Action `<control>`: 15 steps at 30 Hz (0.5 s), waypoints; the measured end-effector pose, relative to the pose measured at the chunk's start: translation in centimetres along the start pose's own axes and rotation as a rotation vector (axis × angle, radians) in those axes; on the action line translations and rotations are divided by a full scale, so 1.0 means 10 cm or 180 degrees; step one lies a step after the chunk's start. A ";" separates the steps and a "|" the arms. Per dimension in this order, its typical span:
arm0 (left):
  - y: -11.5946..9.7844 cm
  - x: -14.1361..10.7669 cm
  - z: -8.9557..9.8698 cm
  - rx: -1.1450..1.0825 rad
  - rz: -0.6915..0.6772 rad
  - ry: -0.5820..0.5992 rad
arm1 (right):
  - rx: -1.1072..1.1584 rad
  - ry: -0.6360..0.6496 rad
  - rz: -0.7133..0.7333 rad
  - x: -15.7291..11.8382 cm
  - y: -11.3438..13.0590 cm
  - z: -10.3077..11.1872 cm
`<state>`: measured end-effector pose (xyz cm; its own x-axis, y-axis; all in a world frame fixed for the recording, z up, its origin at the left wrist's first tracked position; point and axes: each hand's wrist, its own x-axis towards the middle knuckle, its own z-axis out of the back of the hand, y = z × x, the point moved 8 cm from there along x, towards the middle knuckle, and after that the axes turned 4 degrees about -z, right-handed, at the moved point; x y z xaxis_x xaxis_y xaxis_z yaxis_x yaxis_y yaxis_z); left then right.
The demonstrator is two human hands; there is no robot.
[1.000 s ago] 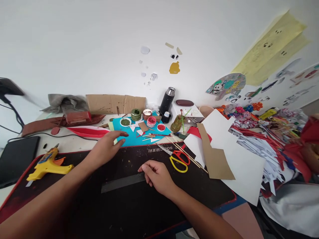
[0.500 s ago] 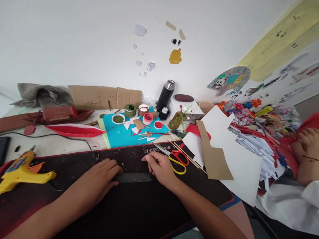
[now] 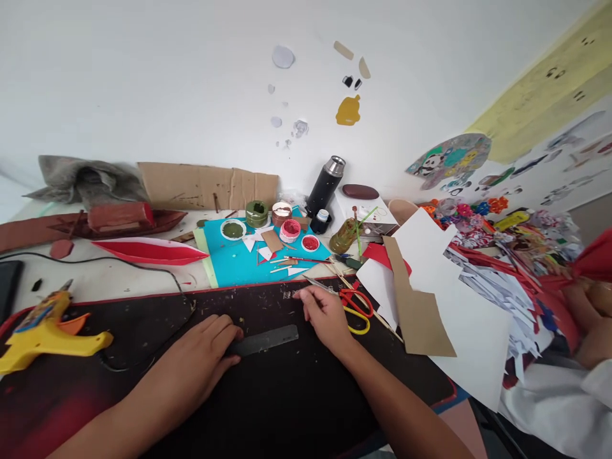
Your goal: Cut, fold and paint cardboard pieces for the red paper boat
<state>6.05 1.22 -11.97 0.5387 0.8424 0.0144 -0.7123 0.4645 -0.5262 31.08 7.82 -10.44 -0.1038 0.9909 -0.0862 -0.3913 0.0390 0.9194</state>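
Observation:
My left hand rests on the dark mat, its fingers closed on the left end of a grey ruler. The ruler's rounded right end sticks out over the mat, tilted slightly upward to the right. Just past that end, my right hand hovers with its fingers curled together; whatever they may hold is hidden. Scissors with red and yellow handles lie directly behind my right hand, their blades partly covered by it.
A yellow glue gun lies at left, its cord running across the mat. Open paint pots stand on blue paper. At right are cut brown card, white sheets and paper scraps. Another person sits at the right edge.
The ruler has turned, its right end swinging away from me and coming free of my right hand. My right hand now sits apart from it. The view has shifted slightly left.

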 end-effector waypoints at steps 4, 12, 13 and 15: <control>-0.07 0.01 -0.03 0.0124 0.0150 0.0077 | -0.0711 0.0776 0.0585 -0.18 0.23 -0.35; -0.24 0.06 0.06 0.0392 0.0272 0.0239 | -0.1666 0.1147 0.0962 -0.25 0.23 -0.55; -0.26 0.09 0.08 0.0424 0.0297 0.0275 | -0.1721 0.1146 0.0980 -0.24 0.23 -0.55; -0.29 0.14 0.11 0.0475 0.0367 0.0364 | -0.1808 0.1124 0.1000 -0.21 0.24 -0.57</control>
